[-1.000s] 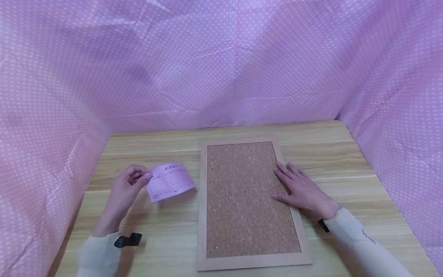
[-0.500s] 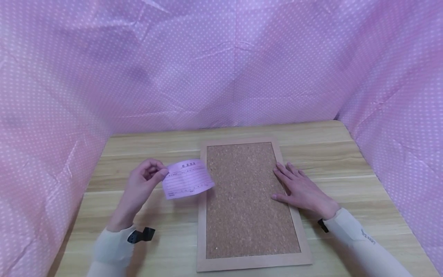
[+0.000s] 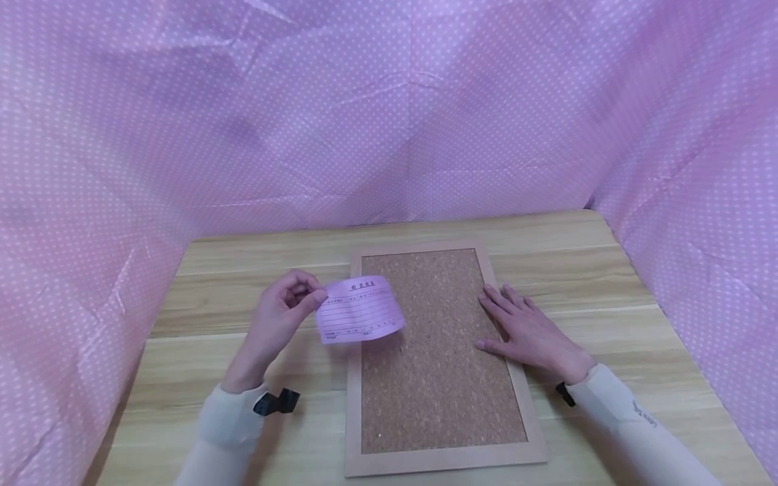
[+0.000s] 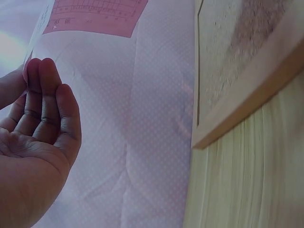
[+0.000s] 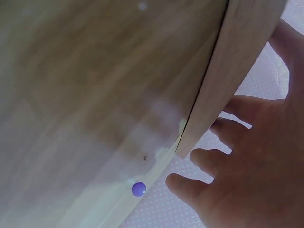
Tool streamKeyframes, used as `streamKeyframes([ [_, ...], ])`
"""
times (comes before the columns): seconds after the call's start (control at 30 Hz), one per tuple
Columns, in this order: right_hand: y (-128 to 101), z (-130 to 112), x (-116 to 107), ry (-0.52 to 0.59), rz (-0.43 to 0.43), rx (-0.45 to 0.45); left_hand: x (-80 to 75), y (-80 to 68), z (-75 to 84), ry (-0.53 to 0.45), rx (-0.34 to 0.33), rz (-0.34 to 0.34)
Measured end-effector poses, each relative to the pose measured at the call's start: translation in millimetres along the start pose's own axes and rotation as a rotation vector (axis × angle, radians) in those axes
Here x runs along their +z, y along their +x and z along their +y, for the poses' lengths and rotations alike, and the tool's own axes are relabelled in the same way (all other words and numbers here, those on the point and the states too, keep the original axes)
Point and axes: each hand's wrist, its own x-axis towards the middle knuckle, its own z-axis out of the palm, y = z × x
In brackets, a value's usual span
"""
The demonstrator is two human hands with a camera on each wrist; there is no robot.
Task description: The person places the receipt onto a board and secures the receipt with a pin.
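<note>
Pink cloth rings my bench [image 3: 243, 405]. My left hand [image 3: 276, 317] pinches a slip [image 3: 360, 308] over the corkboard's [image 3: 437, 378] nine-o'clock edge, unpinned; my right hand [image 3: 529, 334] lies flat at three.

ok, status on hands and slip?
Left hand pinches pink slip above cork board left edge. Right hand flat on board's right frame. Nothing in the way.

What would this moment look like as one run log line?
left hand: pinches pink slip, held over cork board's left edge | right hand: flat on board's right frame | table: wooden
</note>
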Motion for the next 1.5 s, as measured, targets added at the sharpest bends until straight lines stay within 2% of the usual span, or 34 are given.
streamKeyframes([
  [0.27,-1,-1,-2,0.003,-0.008,0.008,21.5,7.9,2.8,-0.053,0.013,-0.057],
  [0.43,-1,-3,-3,0.011,0.001,0.003,31.0,12.1,2.8,-0.053,0.004,-0.07],
  [0.67,1,-8,-5,0.022,0.072,-0.017,44.7,15.0,4.5,-0.079,0.024,-0.091],
  [0.77,3,-11,-8,0.059,0.103,-0.027,49.8,16.1,4.8,-0.096,0.033,-0.099],
  [1.13,10,-26,-17,0.362,0.156,0.011,60.9,18.8,6.0,-0.113,0.04,-0.119],
  [1.3,13,-35,-20,0.496,0.156,0.047,64.0,19.6,6.3,-0.11,0.042,-0.129],
  [1.5,18,-47,-19,0.724,0.129,0.043,67.3,20.0,4.8,-0.101,0.043,-0.137],
])
